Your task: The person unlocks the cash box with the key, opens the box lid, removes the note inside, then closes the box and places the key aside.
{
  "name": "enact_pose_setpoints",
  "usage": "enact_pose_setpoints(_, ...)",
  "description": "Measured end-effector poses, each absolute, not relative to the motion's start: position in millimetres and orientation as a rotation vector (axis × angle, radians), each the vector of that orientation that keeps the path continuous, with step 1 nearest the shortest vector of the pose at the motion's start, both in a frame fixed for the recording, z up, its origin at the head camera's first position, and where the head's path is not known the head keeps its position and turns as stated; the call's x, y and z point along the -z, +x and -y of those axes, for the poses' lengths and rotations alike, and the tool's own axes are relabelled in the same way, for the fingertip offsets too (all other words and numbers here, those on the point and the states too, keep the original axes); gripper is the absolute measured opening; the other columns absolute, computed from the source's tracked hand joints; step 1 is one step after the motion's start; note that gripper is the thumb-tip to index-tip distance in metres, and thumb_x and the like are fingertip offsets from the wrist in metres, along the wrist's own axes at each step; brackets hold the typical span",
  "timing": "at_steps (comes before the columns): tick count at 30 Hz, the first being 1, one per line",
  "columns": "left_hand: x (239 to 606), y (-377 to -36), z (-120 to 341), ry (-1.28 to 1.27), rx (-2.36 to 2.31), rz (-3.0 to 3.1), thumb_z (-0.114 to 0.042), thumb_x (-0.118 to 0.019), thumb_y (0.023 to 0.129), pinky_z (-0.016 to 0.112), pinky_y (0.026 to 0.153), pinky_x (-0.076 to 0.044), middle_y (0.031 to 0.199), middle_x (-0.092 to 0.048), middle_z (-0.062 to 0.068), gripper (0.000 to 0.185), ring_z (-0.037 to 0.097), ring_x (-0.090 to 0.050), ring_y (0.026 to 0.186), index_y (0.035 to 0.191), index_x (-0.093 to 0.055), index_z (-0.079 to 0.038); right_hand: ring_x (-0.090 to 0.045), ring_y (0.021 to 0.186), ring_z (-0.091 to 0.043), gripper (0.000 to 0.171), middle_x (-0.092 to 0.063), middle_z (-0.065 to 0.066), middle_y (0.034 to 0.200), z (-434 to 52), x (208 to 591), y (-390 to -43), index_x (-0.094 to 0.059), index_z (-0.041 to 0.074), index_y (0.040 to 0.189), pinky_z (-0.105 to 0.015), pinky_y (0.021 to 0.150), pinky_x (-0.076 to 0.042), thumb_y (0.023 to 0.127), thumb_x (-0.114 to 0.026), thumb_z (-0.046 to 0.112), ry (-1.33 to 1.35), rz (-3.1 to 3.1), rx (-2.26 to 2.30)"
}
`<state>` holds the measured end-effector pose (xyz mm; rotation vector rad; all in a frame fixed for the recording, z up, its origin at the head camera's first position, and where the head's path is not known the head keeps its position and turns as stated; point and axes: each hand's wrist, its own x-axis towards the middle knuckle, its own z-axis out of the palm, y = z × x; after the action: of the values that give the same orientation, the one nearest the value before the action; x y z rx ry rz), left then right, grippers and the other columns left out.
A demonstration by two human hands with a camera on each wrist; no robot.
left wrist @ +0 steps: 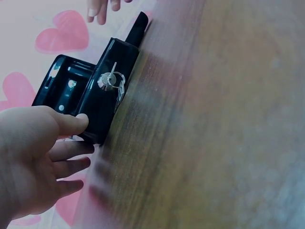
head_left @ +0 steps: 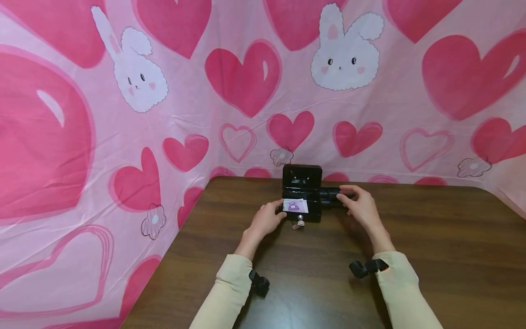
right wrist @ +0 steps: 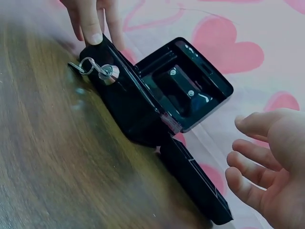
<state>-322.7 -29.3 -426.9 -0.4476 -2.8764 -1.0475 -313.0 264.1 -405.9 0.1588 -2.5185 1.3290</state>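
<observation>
A small black cash box [head_left: 314, 214] stands on the table with its lid [head_left: 302, 176] raised. Banknote-like papers with a purple bear [head_left: 295, 206] lie in its left part. From the front lock [left wrist: 106, 81] hangs a ring with keys [right wrist: 87, 66]. My left hand [head_left: 266, 219] grips the box's left end, thumb on the front corner, fingers along the side. Against the right side of the box lies a black compartment tray [right wrist: 195, 181]. My right hand [head_left: 361, 205] hovers by the tray's right end, fingers loosely bent and apart from it in the right wrist view.
Brown wooden table [head_left: 444, 256] under everything. A pink cloth with hearts and rabbits [head_left: 246, 82] hangs behind and to the left, close behind the raised lid. Black wrist cameras [head_left: 260, 283] are strapped over the cream sleeves.
</observation>
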Motion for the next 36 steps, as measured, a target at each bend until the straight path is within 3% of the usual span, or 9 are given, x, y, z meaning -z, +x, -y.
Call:
enact_pose_setpoints(4,425.9,-323.1,29.8,-0.453,1.044,2.865,-0.024,-0.063,0.098,0.048,0.108,-0.044,0.146,-0.055,0.010,0.050,0.029,-0.055,0.132,0.145,-0.052,-0.011,-0.064,0.082,-0.031,0.041,-0.066,-0.020,0.122,-257.4,401.8,-314.0,-0.061,0.006,0.130,-0.026,0.057,-0.054,0.097,-0.064,0.031,0.182,2.534,-1.340)
enact_pose_setpoints(19,423.9,-324.0,30.9,-0.432,1.039,2.859,-0.023,-0.063,0.098,0.048,0.107,-0.045,0.146,-0.055,0.009,0.050,0.027,-0.055,0.132,0.145,-0.052,-0.011,-0.056,0.067,-0.016,0.033,-0.069,-0.018,0.112,-225.5,397.9,-319.4,-0.065,0.003,0.123,-0.026,0.064,-0.048,0.095,-0.067,0.021,0.311,2.570,-1.205)
enact_pose_setpoints(36,426.6,-322.3,23.1,-0.417,1.042,2.862,-0.021,-0.063,0.098,0.049,0.108,-0.044,0.145,-0.056,0.009,0.049,0.028,-0.055,0.132,0.145,-0.052,-0.011,-0.061,0.096,-0.029,0.032,-0.069,-0.016,0.114,-212.5,415.6,-322.4,-0.066,0.006,0.124,-0.050,0.095,-0.049,0.096,-0.065,0.022,0.319,2.647,-1.207)
